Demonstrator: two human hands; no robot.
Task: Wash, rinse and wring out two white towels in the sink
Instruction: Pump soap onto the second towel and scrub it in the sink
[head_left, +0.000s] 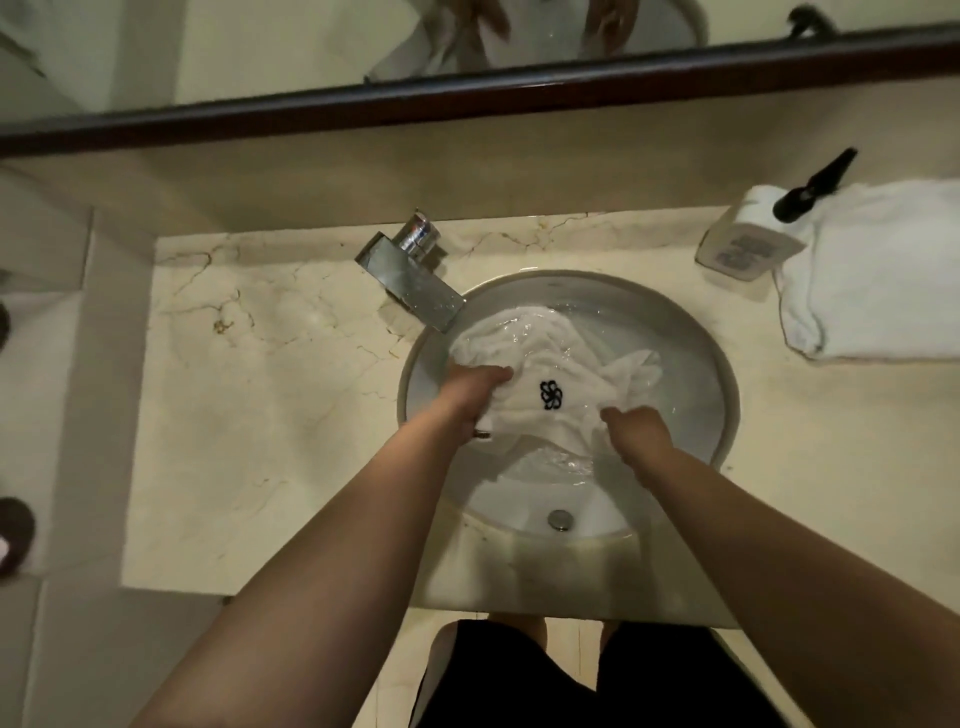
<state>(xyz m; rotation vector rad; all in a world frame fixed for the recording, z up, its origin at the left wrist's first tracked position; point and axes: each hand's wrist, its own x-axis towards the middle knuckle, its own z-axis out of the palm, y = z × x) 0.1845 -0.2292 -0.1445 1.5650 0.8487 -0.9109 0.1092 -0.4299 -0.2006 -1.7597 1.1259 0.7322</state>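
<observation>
A wet white towel (545, 358) with a black embroidered emblem lies bunched in the round white sink (722, 374), which holds water. My left hand (475, 387) grips the towel's left side, fingers curled into the cloth. At the towel's right side my right hand (636, 428) grips a fold of it. A second white towel (883, 270) lies folded and dry-looking on the counter at the right.
A chrome tap (415, 275) juts over the sink's back left rim. A white pump bottle (753, 234) with a black head stands beside the folded towel. The marble counter (260, 389) spreads to the left. A dark-framed mirror (467, 93) runs along the wall behind.
</observation>
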